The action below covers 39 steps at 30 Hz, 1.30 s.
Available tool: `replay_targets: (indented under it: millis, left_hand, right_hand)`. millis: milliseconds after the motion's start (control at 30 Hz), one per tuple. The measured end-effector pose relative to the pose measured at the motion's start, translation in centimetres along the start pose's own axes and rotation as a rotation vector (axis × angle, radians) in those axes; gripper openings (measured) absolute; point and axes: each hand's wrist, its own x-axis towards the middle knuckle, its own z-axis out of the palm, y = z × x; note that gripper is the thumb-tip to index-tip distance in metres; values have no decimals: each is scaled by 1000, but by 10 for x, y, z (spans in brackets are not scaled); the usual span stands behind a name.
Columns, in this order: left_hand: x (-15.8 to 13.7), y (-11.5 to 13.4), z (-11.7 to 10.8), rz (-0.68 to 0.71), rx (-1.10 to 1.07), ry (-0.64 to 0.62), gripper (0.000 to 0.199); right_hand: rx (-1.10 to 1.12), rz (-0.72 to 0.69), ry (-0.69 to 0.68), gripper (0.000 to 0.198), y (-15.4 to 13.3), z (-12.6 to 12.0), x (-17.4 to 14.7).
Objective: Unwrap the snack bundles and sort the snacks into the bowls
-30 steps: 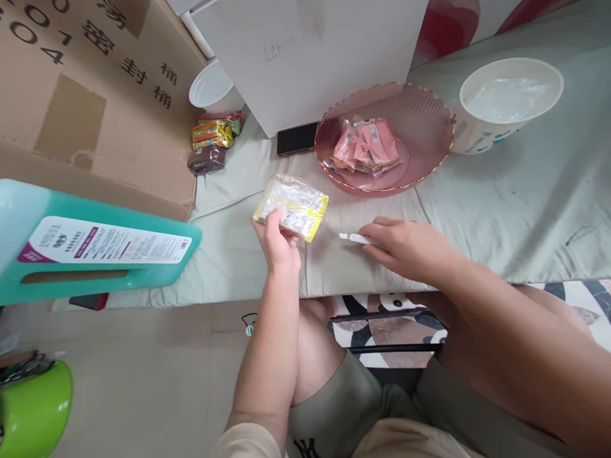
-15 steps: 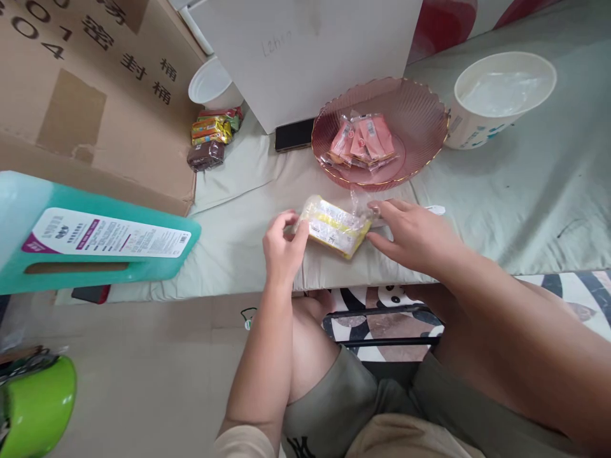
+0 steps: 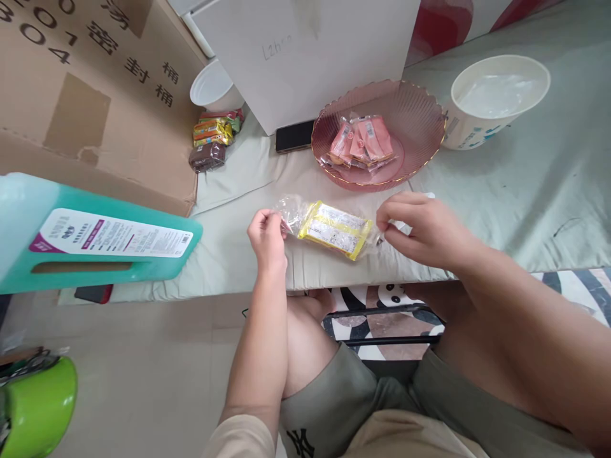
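Observation:
A yellow-and-white snack packet lies inside a clear plastic bag on the cloth-covered surface. Its printed side faces up. My left hand pinches the left end of the bag, which is stretched out beyond the packet. At the other end, my right hand has its fingers closed on the crumpled plastic. A small white object, partly covered by the right hand, shows just behind its knuckles.
Behind the packet stands a pink fluted bowl holding several pink wrapped packets. A phone, wrapped snacks, a paper tub, a green-liquid jug and a cardboard box are around it.
Both hands have moved apart, the left one further left. The bag's ends are now drawn out flat on either side of the packet, and the fingers have closed into pinches.

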Motion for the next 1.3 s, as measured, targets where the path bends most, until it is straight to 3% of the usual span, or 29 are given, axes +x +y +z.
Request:
replay_targets:
  millis: [133, 267, 333, 400, 467, 533, 600, 800, 933, 1067, 1167, 1300]
  left_hand:
    - [5, 0, -7, -63, -38, 105, 17]
    - [9, -5, -6, -43, 13, 108, 17]
    - [10, -9, -5, 23, 67, 40, 16]
    - [10, -13, -4, 118, 166, -90, 28]
    - [10, -15, -5, 235, 288, -213, 42]
    - [9, -16, -7, 359, 397, -285, 50]
    - [7, -17, -8, 457, 482, -320, 54]
    - [3, -18, 0, 546, 609, -310, 47]
    - [5, -20, 6, 517, 582, -224, 6]
    - [10, -20, 9, 484, 504, -95, 8]
    - [15, -21, 12, 509, 448, -14, 11]
    - [19, -20, 17, 598, 410, 42, 16]
  right_hand:
    - [-107, 122, 58, 15, 11, -11, -6]
    - [-199, 176, 393, 19, 7, -18, -11]
    - [-183, 58, 509, 16, -2, -14, -11]
    - [-154, -116, 438, 8, -13, -5, -11]
    - [-208, -197, 254, 5, -21, 8, -9]
    - [-341, -121, 103, 16, -24, 20, -7]
    - [-443, 9, 69, 21, -21, 27, -5]
    - [-379, 319, 206, 23, -12, 25, 2]
    - [-252, 355, 274, 21, -18, 26, 0]
    - [-315, 391, 435, 22, -16, 26, -3]
    - [-353, 306, 546, 19, -18, 19, -5]
    - [-209, -162, 485, 19, -40, 17, -13]
